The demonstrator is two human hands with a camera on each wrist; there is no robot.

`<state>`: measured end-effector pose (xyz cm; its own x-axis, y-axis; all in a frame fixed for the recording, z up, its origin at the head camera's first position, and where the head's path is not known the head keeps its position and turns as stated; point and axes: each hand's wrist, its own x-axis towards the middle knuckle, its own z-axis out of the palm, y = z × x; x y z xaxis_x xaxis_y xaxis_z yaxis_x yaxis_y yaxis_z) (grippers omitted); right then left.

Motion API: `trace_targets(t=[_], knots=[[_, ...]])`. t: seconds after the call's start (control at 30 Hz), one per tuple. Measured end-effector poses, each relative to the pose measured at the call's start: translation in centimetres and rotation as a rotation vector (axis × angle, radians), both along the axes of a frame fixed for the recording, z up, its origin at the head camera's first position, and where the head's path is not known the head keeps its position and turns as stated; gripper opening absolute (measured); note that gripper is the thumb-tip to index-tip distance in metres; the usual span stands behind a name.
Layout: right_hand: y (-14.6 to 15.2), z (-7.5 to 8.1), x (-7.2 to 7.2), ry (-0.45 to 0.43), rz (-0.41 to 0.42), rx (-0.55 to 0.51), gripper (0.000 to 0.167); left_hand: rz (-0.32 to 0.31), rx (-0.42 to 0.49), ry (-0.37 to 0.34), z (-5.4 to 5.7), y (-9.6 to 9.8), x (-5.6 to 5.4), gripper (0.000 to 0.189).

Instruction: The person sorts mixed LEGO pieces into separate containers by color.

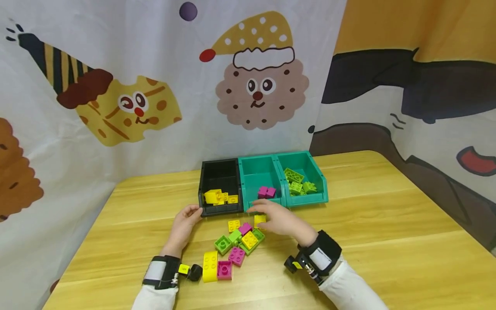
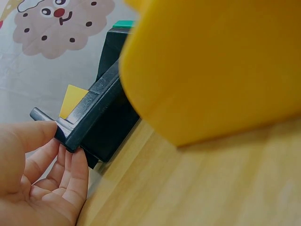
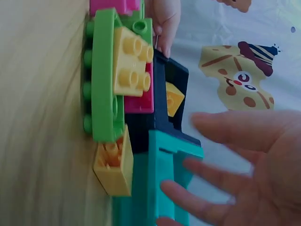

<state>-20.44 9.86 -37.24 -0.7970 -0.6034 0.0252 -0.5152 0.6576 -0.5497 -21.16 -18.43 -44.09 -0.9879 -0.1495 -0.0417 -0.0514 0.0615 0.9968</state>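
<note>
My left hand (image 1: 185, 224) pinches the front left corner of the black bin (image 1: 222, 210). In the left wrist view, the thumb lies on the rim and the fingers curl beneath it. Yellow bricks (image 1: 213, 196) lie inside this bin. My right hand (image 1: 282, 218) holds nothing, its fingers spread by the front edge of the middle teal bin (image 1: 260, 170), where two magenta bricks (image 1: 266, 192) lie. Just below those fingers is a yellow brick (image 1: 259, 221). In the right wrist view, another yellow brick (image 3: 134, 63) rests on a long green brick (image 3: 104, 80).
The right teal bin (image 1: 323, 198) contains several green bricks (image 1: 296, 187). Nearer on the wooden table (image 1: 387, 241) lie a tall yellow brick (image 1: 210, 267), magenta bricks (image 1: 224, 270) and a green brick (image 1: 222, 245). A patterned cloth (image 1: 174, 38) hangs behind the bins.
</note>
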Motion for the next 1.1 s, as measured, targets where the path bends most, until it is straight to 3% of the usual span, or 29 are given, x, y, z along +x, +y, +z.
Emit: trace_targets(t=[0.1, 0.23, 0.6, 0.87, 1.1], knots=[[0.09, -0.24, -0.01, 0.044, 0.076, 0.09, 0.04, -0.003, 0.002, -0.001, 0.13, -0.02, 0.1, 0.025], [0.05, -0.72, -0.05, 0.053, 0.109, 0.145, 0.042, -0.005, -0.014, -0.017, 0.13, -0.1, 0.12, 0.025], [0.09, -1.02, 0.14, 0.038, 0.117, 0.19, 0.039, -0.002, -0.025, -0.026, 0.17, -0.05, 0.13, 0.026], [0.35, -0.93, 0.11, 0.0, 0.041, 0.202, 0.033, -0.002, -0.024, -0.018, 0.17, -0.01, 0.13, 0.026], [0.42, -0.93, 0.3, 0.018, 0.045, 0.254, 0.024, 0.002, -0.033, -0.019, 0.1, 0.0, 0.09, 0.025]])
